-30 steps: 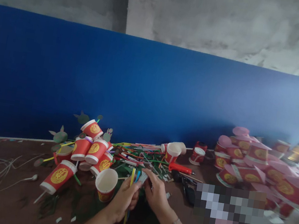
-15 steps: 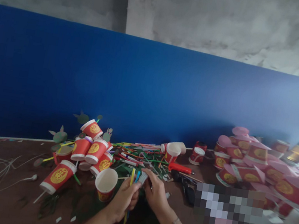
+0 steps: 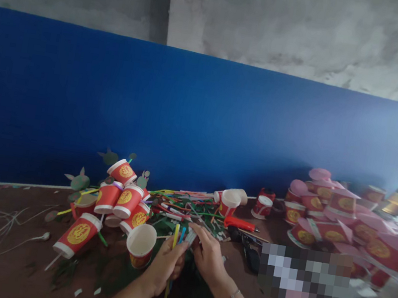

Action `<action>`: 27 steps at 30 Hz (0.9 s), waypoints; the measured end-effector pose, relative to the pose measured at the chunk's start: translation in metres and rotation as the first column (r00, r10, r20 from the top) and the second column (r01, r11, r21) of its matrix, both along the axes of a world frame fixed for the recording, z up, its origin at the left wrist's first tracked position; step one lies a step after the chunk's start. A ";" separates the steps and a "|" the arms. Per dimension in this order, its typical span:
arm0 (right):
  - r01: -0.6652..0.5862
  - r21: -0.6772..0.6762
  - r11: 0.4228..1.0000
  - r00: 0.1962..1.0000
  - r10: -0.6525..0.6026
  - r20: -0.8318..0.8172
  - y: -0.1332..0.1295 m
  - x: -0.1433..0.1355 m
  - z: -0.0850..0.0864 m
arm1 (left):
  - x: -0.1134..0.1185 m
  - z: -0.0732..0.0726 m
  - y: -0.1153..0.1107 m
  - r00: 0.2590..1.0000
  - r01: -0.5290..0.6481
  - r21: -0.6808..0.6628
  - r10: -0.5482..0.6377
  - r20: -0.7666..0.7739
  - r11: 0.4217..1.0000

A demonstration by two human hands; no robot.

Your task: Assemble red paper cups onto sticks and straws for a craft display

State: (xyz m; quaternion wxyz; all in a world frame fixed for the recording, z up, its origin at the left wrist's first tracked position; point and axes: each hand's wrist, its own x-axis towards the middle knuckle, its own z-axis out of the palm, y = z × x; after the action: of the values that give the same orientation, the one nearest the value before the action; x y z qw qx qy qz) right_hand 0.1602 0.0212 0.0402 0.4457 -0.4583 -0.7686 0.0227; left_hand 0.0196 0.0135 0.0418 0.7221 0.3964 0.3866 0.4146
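My left hand (image 3: 162,267) is closed round a yellow straw (image 3: 176,235) and a blue straw (image 3: 182,235), both upright, their lower ends showing under the fist. Against the left thumb lies a small pale grey, ridged piece (image 3: 191,236), its exact kind unclear. My right hand (image 3: 209,255) curls over that piece from the right, fingers bent on it, fingertips partly hidden. Just left of my hands stands an open red paper cup (image 3: 141,245) with a white inside.
Red cups (image 3: 129,201) with straws and rabbit cut-outs (image 3: 79,179) pile up at left, beside white earphones (image 3: 8,219). Loose straws (image 3: 184,194), a white-lined cup (image 3: 230,202) and a red glue gun (image 3: 240,224) lie ahead. Pink-topped cups (image 3: 341,202) crowd the right. A blue panel (image 3: 203,119) stands behind.
My right hand has shifted very slightly over the pale piece. The straws stay in my left hand, and everything else looks the same.
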 end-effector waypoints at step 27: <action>0.037 0.037 0.999 0.998 -0.039 0.054 0.000 -0.003 -0.003 | -0.001 -0.007 0.005 0.999 -0.038 -0.007 0.038 0.022 0.999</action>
State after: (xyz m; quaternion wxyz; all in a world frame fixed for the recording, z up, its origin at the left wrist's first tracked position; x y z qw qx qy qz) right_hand 0.1576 0.0216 0.0372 0.4332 -0.4652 -0.7719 -0.0121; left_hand 0.0189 0.0187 0.0350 0.7197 0.3819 0.3874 0.4314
